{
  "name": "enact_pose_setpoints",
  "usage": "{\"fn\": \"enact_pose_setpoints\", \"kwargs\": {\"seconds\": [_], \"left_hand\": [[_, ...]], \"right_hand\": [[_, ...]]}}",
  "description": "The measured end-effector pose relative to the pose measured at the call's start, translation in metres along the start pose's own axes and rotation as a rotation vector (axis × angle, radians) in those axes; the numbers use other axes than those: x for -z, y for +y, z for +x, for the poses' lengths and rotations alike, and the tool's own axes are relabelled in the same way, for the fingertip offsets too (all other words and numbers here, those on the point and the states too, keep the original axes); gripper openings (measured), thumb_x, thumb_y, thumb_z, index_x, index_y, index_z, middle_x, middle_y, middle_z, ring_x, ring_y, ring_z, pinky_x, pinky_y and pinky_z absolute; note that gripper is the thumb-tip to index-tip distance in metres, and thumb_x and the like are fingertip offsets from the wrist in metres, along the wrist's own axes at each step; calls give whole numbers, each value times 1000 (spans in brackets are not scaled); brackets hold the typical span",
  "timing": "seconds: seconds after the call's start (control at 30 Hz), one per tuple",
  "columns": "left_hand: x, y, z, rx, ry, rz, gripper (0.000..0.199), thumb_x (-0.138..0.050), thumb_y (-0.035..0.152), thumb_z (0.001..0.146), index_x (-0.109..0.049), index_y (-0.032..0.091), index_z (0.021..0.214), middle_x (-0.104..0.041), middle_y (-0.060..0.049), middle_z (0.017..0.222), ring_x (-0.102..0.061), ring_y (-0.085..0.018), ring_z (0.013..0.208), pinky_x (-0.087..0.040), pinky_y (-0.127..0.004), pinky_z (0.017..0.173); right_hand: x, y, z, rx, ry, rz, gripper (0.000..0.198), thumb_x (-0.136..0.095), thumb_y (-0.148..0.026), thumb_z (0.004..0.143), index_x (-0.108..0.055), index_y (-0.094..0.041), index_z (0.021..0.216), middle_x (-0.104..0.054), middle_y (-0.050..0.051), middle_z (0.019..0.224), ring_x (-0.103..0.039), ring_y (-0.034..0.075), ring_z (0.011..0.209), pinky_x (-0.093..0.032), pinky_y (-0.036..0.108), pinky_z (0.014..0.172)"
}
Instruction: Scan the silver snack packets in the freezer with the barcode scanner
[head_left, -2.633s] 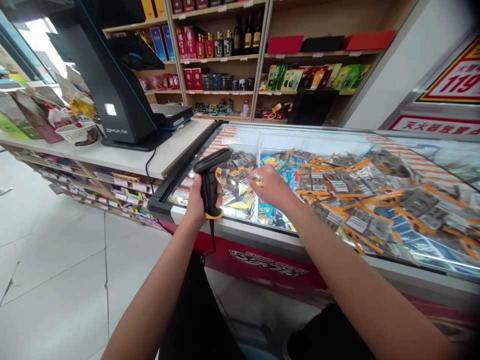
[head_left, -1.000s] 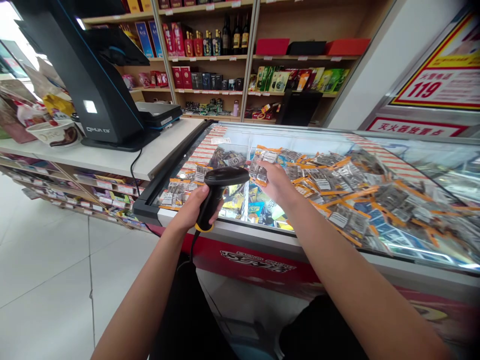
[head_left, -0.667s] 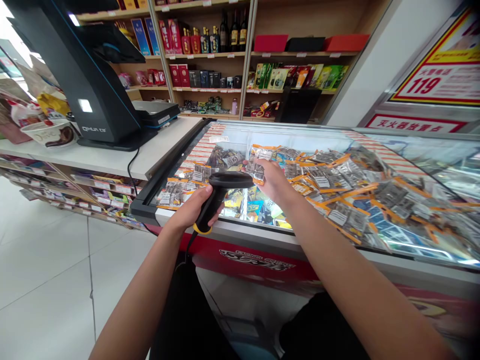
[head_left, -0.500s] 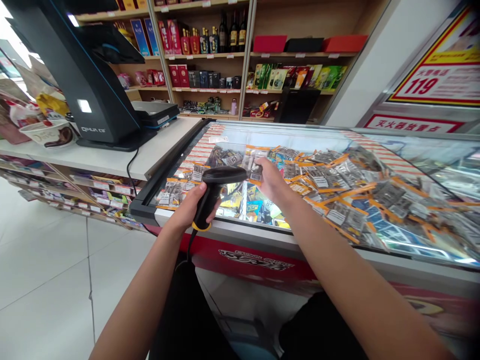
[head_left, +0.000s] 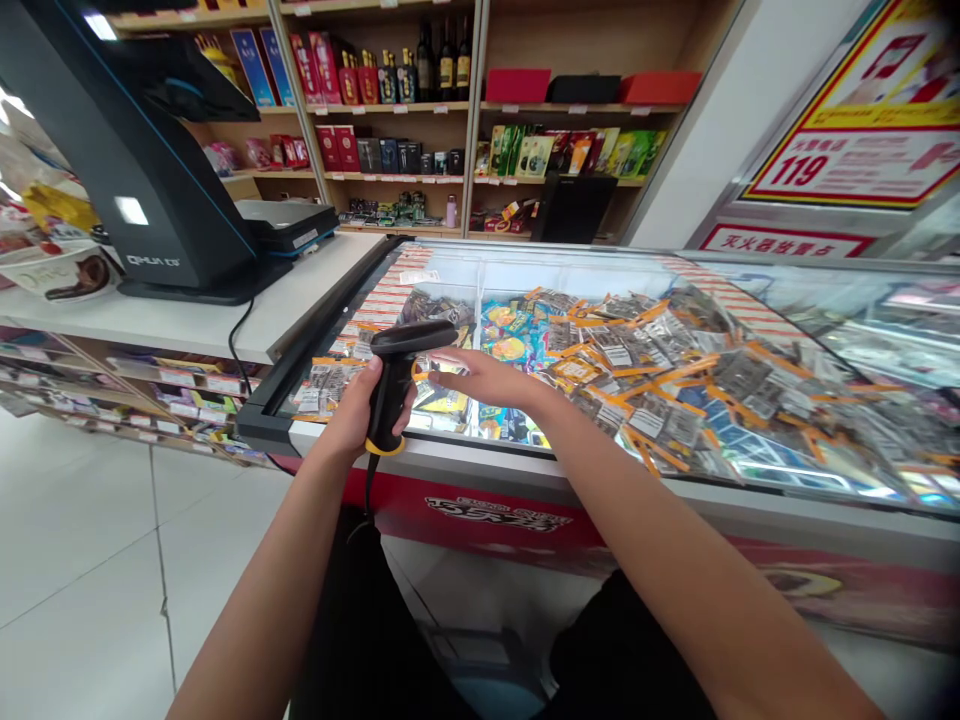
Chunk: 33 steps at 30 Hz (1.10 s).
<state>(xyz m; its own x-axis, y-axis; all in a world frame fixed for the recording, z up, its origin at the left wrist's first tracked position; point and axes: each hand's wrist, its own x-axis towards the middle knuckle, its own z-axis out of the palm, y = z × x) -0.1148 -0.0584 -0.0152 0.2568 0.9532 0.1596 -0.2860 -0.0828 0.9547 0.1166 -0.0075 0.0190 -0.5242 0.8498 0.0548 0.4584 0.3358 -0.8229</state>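
Over the left end of a red-fronted, glass-topped case (head_left: 450,455), the person's left hand (head_left: 354,408) has its fingers (head_left: 409,408) wrapped snugly round the grip of a black plastic scanner with a yellow base ring (head_left: 390,390). The right hand (head_left: 487,378) hangs just beside it, fingers slightly parted; I cannot tell whether they hold anything. Silvery, orange-edged packets (head_left: 645,348) spread to the right.

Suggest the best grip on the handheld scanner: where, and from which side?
Likely the black handle, from the person's left, where the left hand has it: it is slim and nearly upright, while the wider scanner head juts right above it. Best stay off the yellow rim at the bottom, where the cable comes out.
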Motion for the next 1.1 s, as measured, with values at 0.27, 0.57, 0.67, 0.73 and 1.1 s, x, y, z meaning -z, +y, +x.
{"fn": "enact_pose_setpoints", "kwargs": {"seconds": [0.27,0.57,0.67,0.73,1.1], "left_hand": [[1,2,0,36,-25,5,76,-77,92,87,-69,18,103,-65,1,70,-49,-10,40,-34,-25,38],[3,-2,0,58,-49,-6,76,-75,93,90,-71,18,102,-66,-1,71,-50,-10,42,-37,-26,41],[2,-1,0,63,-54,-6,76,-76,92,89,-72,18,104,-66,-1,70,-51,-11,42,-36,-26,41],[1,0,-1,57,-38,-2,76,-77,93,88,-72,18,103,-66,0,70,-50,-11,42,-36,-26,40],[1,-5,-6,-83,-57,17,75,-75,92,89,-74,18,102,-63,1,61,-51,-13,40,-39,-27,42]], "right_hand": [[52,39,-15,-397,585,-601,32,-81,-48,103,-86,-21,118,-79,25,136,-58,52,153,-42,72,129],[82,40,-77,-490,242,-779,71,-97,-53,81,-80,-23,142,-75,23,154,-62,57,149,-51,68,123],[77,36,-88,-449,134,-769,61,-94,-36,82,-82,-23,140,-77,21,151,-68,52,143,-56,61,119],[70,32,-88,-392,143,-767,55,-85,-34,89,-82,-22,143,-79,20,147,-69,50,142,-57,57,117],[68,31,-40,-428,558,-136,42,-53,-49,113,-79,-21,130,-75,13,93,-78,35,89,-68,48,84]]}}
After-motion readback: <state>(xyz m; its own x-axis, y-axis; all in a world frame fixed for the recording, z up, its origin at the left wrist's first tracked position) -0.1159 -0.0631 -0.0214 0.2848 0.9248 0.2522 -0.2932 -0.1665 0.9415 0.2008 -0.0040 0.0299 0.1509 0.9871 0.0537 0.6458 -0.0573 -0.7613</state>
